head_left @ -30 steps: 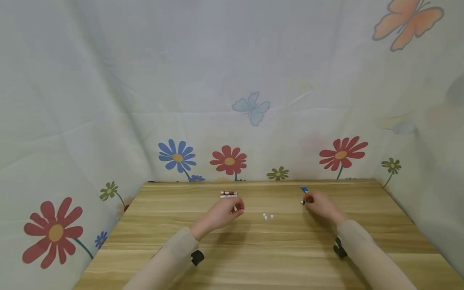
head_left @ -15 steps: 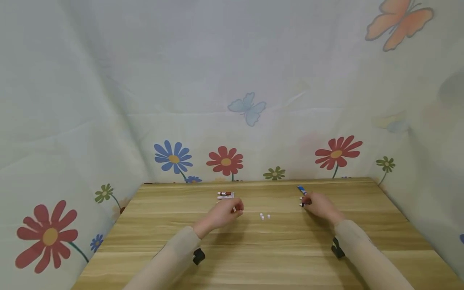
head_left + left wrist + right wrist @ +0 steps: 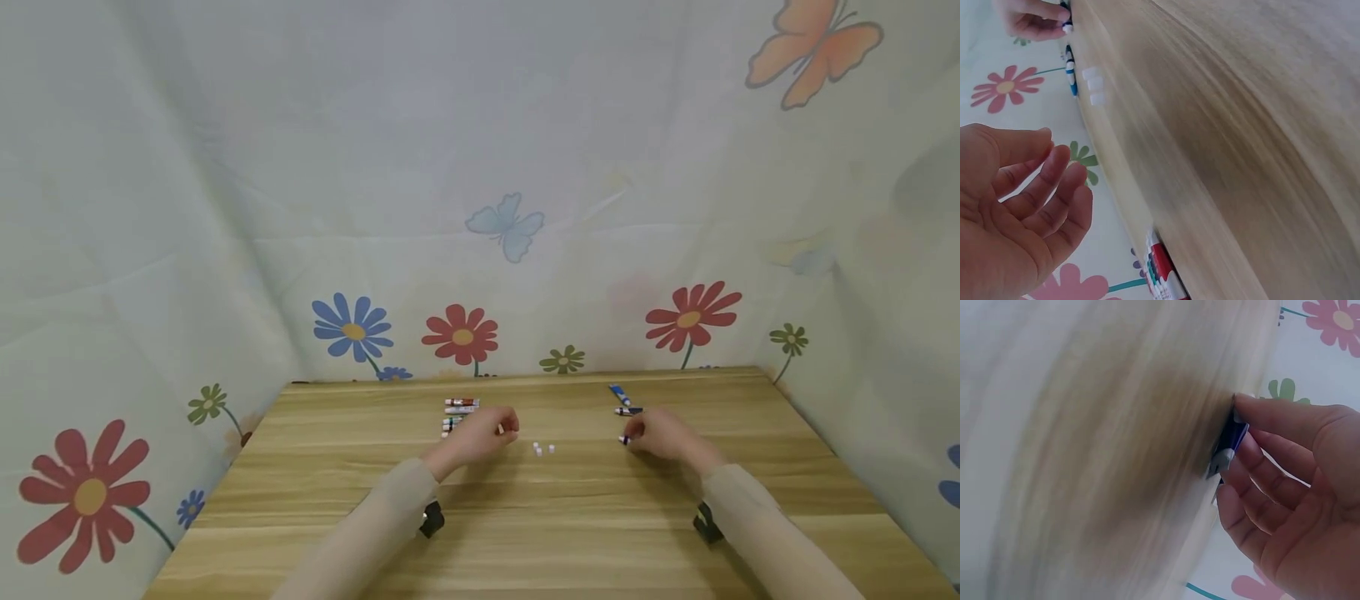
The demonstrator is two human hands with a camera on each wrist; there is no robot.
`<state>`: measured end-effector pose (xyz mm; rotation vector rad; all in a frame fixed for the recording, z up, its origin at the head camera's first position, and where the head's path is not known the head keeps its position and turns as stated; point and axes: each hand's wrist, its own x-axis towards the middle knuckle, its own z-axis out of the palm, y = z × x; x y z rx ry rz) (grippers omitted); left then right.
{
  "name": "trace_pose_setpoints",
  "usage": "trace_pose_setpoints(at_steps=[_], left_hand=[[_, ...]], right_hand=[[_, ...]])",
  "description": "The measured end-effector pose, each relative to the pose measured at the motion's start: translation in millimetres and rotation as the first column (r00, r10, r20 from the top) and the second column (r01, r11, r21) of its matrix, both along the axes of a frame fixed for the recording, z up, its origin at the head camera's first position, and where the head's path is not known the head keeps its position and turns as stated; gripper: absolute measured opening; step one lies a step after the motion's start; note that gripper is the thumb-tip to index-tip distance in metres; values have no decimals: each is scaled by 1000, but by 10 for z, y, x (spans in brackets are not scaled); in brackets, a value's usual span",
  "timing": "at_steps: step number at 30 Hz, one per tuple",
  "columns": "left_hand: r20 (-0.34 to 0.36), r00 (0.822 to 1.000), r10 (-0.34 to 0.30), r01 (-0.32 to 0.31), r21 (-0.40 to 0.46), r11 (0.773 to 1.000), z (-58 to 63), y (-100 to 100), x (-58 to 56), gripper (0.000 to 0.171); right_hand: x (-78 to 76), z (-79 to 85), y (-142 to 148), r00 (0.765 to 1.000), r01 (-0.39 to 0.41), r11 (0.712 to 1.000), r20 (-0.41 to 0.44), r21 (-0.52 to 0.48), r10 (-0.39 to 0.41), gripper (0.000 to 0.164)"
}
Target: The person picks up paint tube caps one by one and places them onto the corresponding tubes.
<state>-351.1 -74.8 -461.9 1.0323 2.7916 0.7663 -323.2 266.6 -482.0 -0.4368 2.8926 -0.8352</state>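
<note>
My right hand (image 3: 667,435) pinches a small dark blue paint tube (image 3: 1233,434) between thumb and fingers, low over the table. In the head view only the white-capped end of that tube shows. Just behind it lie another dark tube (image 3: 628,411) with a white cap and a bright blue tube (image 3: 619,394). My left hand (image 3: 480,435) hovers over the table, fingers loosely bent, with nothing visible in them. Beside it lie a red-brown tube (image 3: 462,402), a white tube (image 3: 461,410) and more tubes partly hidden by the hand.
Three small white pieces (image 3: 538,451) lie on the wooden table (image 3: 555,533) between the hands. A cloth backdrop (image 3: 390,167) printed with flowers and butterflies stands around the table's back and sides.
My right hand has moved nearer to me with the dark blue tube, leaving the other dark tube lying behind. My left hand has shifted rightward, uncovering more tubes. The head view has turned slightly right.
</note>
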Motion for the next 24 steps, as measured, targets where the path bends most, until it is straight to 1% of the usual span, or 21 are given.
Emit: trace_pose_setpoints(at_steps=[5,9,14,18,24], left_hand=[[6,1000,3,-3,-13,1000,-91,86,-83,3],[10,1000,-1,2,-20,1000,-161,135,-153,3],[11,1000,-24,25,-32,999,-237,173,-221,9],[-3,998,-55,55,-49,997,-267,231,-243,11],[-7,995,-95,94,-91,991,-289,334,-246,11]], right_hand=[[99,7,10,999,-1,1000,32,-14,1,9],[175,18,29,999,-30,999,30,-12,30,9],[234,22,29,997,-80,996,13,-41,81,8],[263,11,36,993,-113,991,26,-65,115,10],[314,-14,15,992,-83,993,90,-80,90,11]])
